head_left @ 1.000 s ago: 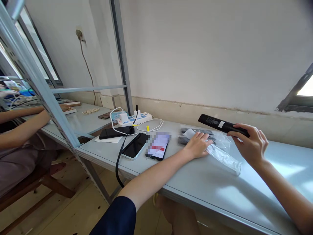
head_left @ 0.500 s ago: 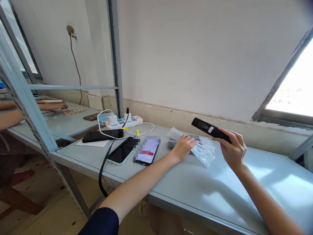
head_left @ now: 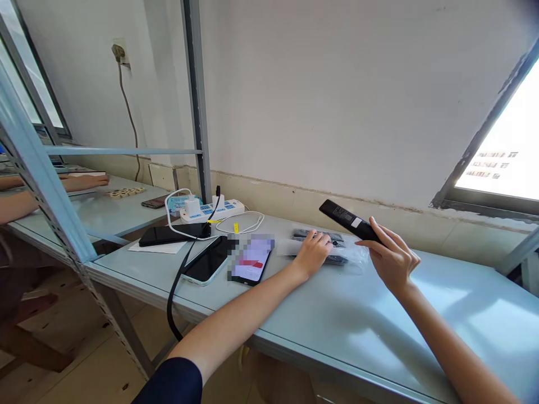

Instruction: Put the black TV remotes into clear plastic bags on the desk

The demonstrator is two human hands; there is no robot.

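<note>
My right hand grips one end of a slim black remote control, held tilted above the table. Small printed text and a white label show on the side facing me. My left hand rests on the table, its fingers bent down on a clear plastic bag. Dark, flat items lie in or under the bag, partly covered by that hand; their kind I cannot make out.
Left of my hands lie a lit phone, a dark-screened phone and a black phone on white paper. A white power strip with cables stands behind. A metal post rises left; another person's hand is beyond it.
The plastic bag has been laid flatter and shifted left under my left hand. My right hand has moved slightly left with the remote control. The other person's hand has drawn back left.
</note>
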